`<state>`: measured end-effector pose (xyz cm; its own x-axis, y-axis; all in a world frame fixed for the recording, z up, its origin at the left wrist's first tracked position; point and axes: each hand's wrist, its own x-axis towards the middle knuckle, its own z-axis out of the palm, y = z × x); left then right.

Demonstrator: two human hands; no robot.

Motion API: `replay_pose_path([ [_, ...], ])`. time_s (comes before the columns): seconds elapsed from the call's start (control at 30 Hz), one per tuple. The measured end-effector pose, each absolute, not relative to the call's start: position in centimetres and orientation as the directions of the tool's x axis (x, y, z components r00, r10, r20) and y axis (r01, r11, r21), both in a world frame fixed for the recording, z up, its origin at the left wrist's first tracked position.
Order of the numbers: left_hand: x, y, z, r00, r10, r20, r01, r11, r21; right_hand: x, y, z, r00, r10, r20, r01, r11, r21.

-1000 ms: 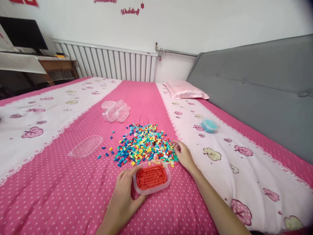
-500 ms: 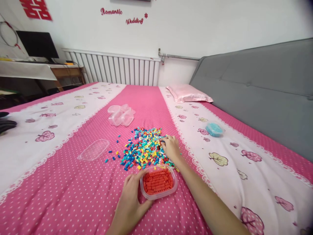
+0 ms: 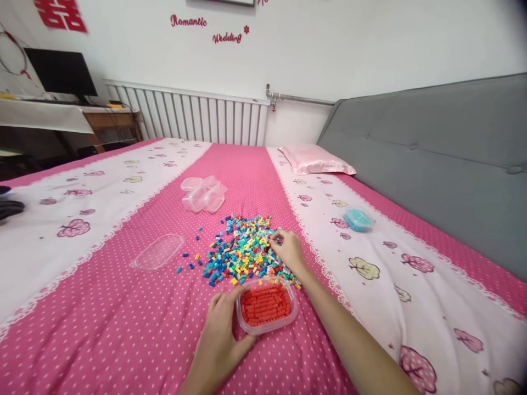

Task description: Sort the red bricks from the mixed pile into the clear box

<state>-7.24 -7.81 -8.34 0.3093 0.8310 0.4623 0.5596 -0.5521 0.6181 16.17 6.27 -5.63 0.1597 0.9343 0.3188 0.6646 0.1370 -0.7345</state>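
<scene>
A heap of small multicoloured bricks (image 3: pixel 241 249) lies on the pink dotted bedspread (image 3: pixel 123 318). Just in front of it stands a clear plastic tub filled with red bricks (image 3: pixel 267 306). My left hand (image 3: pixel 220 334) grips that tub by its left side, thumb on the rim. My right hand (image 3: pixel 288 249) rests on the right edge of the heap, its fingertips pinched together among the bricks; what they hold is too small to make out.
A clear lid (image 3: pixel 157 252) lies left of the heap and several empty clear tubs (image 3: pixel 203 195) behind it. A tub of blue bricks (image 3: pixel 358 219) sits to the right, near a pink pillow (image 3: pixel 315 159). A grey headboard (image 3: pixel 432 153) borders the right side.
My right hand has moved left from the heap's right edge onto the bricks and its fingers have pinched together. My left hand stays on the red tub. The camera has tilted up slightly.
</scene>
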Motion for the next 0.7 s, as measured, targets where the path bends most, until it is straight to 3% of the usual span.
replay_pose_path([
  [0.13, -7.3, -8.0, -8.3, 0.305, 0.833, 0.461, 0.553, -0.549, 0.627, 17.1, 5.9, -5.2, 0.199, 0.948, 0.25, 0.443, 0.141, -0.886],
  [0.3, -7.3, -8.1, -8.2, 0.324, 0.832, 0.451, 0.542, -0.554, 0.632, 18.5, 3.4, -3.9, 0.126, 0.974, 0.187, 0.251, 0.151, -0.956],
  [0.7, -7.2, -8.1, -8.4, 0.354, 0.803, 0.479, 0.585, -0.59, 0.557, 20.0, -2.3, -1.9, 0.098, 0.99, 0.101, 0.199, 0.08, -0.977],
])
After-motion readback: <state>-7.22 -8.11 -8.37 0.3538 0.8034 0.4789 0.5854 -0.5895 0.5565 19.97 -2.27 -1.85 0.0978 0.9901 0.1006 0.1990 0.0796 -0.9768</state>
